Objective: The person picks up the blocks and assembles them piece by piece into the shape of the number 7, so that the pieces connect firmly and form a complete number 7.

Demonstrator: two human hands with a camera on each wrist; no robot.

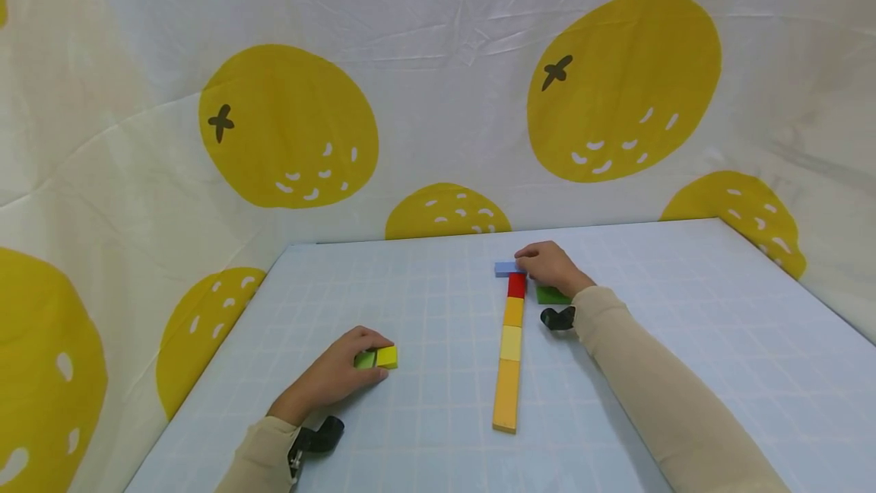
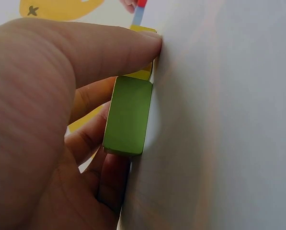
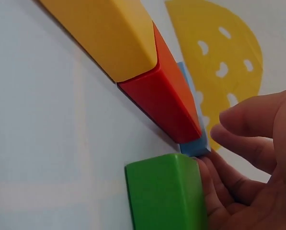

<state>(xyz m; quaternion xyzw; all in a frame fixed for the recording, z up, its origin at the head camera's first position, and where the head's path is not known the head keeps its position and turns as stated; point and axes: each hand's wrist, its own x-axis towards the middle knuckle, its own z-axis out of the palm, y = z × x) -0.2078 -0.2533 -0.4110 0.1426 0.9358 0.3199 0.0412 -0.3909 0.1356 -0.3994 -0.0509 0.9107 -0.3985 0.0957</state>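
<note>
My left hand (image 1: 338, 367) pinches a small yellow block (image 1: 387, 357), its thumb on the near side and its fingers on the far side. A green block (image 2: 129, 115) lies against the yellow one, inside the same hand. Farther off, my right hand (image 1: 550, 265) is at the right end of a blue block (image 1: 505, 269), fingertips overlapping it. In the right wrist view, thumb and forefinger stand apart with nothing between them. The blue block lies crosswise beyond a red block (image 1: 516, 285). A darker green block (image 3: 164, 191) sits beside the right hand's lower fingers.
Nearer than the red block, a golden block (image 1: 513, 311), a pale yellow block (image 1: 510, 342) and a long orange block (image 1: 506, 395) continue the line. The pale gridded tabletop (image 1: 431, 303) meets a fruit-print curtain (image 1: 452, 112) at the back and sides.
</note>
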